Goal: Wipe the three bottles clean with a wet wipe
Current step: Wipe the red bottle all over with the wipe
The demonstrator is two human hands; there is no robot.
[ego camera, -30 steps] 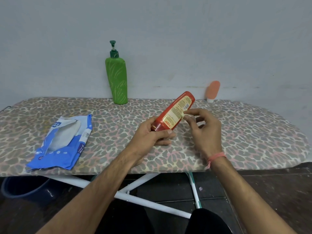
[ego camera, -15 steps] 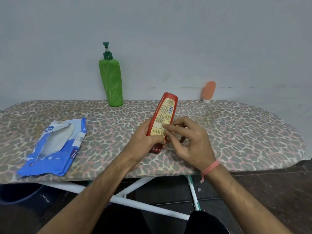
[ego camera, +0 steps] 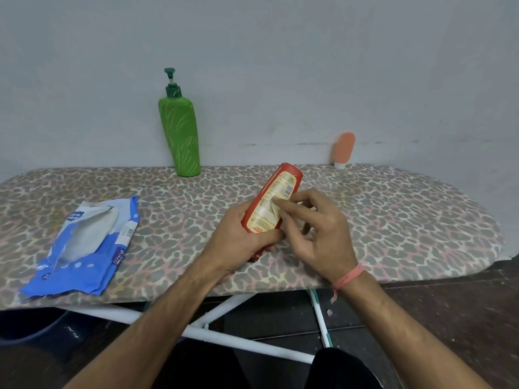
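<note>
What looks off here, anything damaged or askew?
The red bottle has a label corner lifting where the right hand picks at it. The wipe pack lies torn open. No wipe is visible in either hand.

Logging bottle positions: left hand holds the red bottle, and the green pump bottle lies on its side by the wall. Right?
Not quite. The head view shows the green pump bottle standing upright by the wall. The left hand does hold the red bottle.

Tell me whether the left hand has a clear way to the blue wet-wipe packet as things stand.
Probably not yet: the left hand grips the red bottle. Once freed, the way looks open, since only bare leopard-print board cover lies between it and the blue wet-wipe packet.
</note>
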